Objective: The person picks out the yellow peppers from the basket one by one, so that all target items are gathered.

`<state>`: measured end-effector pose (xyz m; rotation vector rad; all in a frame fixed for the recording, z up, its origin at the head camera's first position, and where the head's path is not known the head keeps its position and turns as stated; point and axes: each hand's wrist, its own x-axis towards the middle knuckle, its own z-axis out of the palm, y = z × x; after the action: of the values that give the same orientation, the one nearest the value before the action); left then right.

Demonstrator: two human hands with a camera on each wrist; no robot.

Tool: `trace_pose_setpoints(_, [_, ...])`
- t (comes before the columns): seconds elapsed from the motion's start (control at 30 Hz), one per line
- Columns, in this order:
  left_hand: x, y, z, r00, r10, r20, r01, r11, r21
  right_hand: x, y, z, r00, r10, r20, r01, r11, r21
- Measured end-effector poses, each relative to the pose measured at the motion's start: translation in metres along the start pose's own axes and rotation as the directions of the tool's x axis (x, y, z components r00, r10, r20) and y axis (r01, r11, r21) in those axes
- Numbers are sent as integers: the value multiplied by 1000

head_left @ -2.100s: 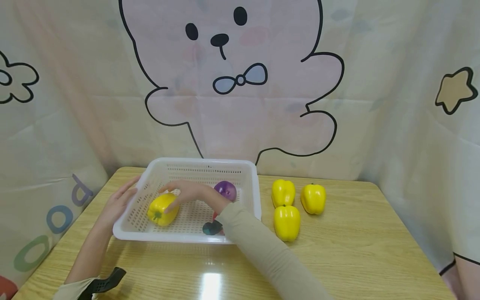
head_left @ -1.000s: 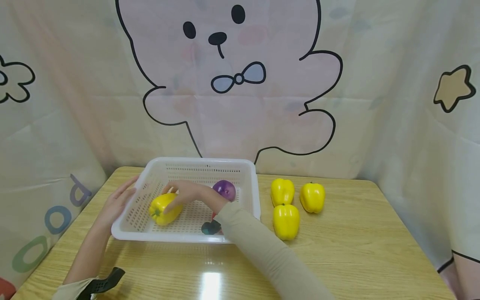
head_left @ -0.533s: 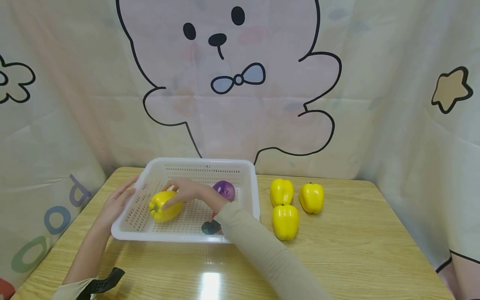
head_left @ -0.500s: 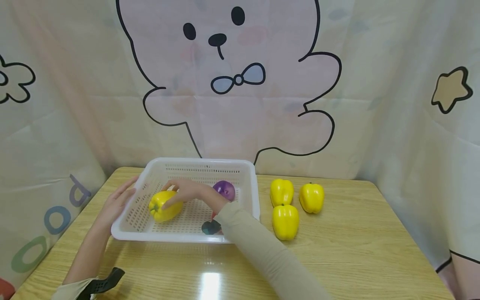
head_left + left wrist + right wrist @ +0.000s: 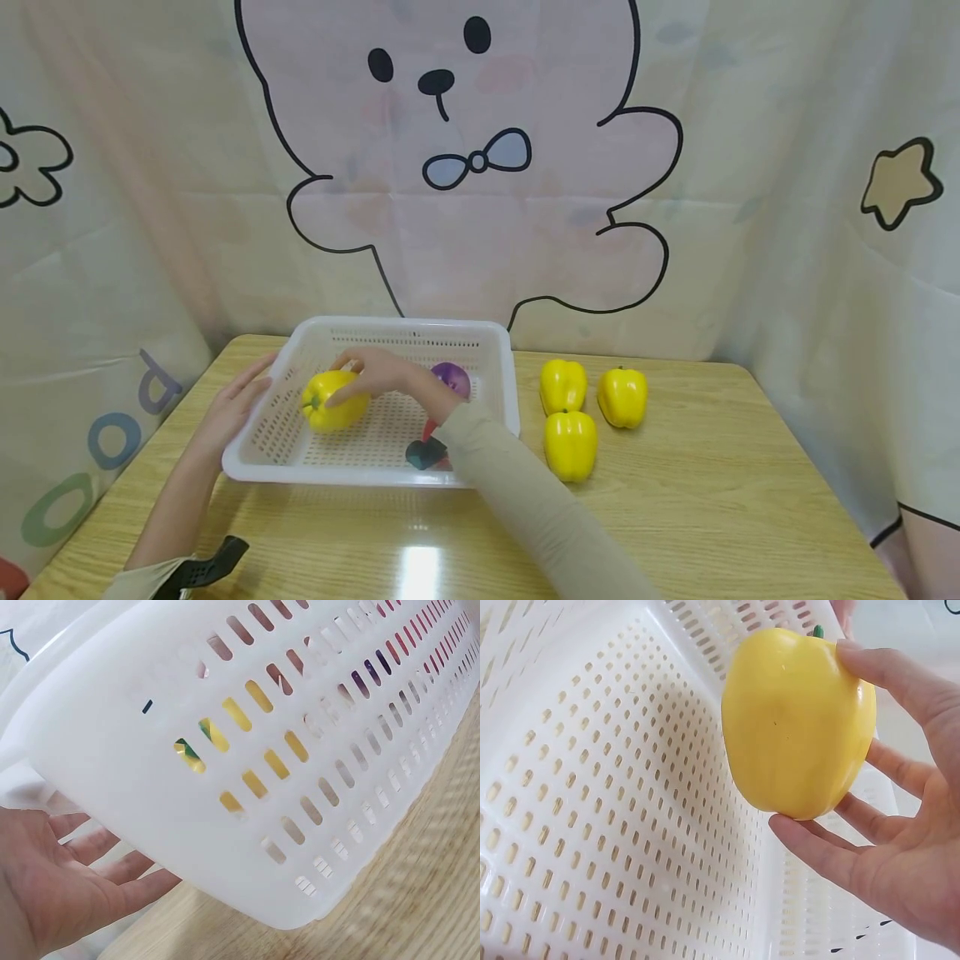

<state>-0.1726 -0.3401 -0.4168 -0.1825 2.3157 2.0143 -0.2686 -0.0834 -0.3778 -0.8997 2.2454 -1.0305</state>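
My right hand (image 5: 378, 372) holds a yellow bell pepper (image 5: 799, 724) between thumb and fingers, inside the white perforated basket (image 5: 390, 476). In the right wrist view the pepper appears lifted off the basket floor, its green stem pointing away. My left hand (image 5: 234, 408) lies against the basket's left outer side. Its fingers look extended in the left wrist view, touching the wall near the rim. A round purple vegetable (image 5: 453, 377) sits in the basket behind my right forearm. Near the front wall is a dark object (image 5: 425, 454) with something red beside it, partly covered by my sleeve.
Right of the basket, three yellow bell peppers stand grouped on the wooden table (image 5: 675, 517): one at the back (image 5: 563, 386), a front pepper (image 5: 571, 447) and a right-hand pepper (image 5: 622, 397). A printed cloth (image 5: 480, 250) hangs close behind the table.
My right hand has moved the held pepper slightly up and away from the basket's front, and a little to the right. The left hand and basket have stayed in place.
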Motion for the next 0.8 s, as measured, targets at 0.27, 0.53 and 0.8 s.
trace_pose_setpoints(0.27, [0, 1, 1, 1000, -14, -2, 14, 1000, -15, -6, -5, -6, 999, 25, -24, -24, 999, 22])
trace_pose_setpoints(0.53, [0, 0, 1, 1000, 2, 7, -2, 1000, -18, -11, -9, -10, 997, 61, -40, -59, 997, 56])
trace_pose_setpoints(0.8, [0, 1, 2, 1000, 4, 3, -4, 1000, 5, -17, -10, -12, 993, 86, -75, -80, 994, 79])
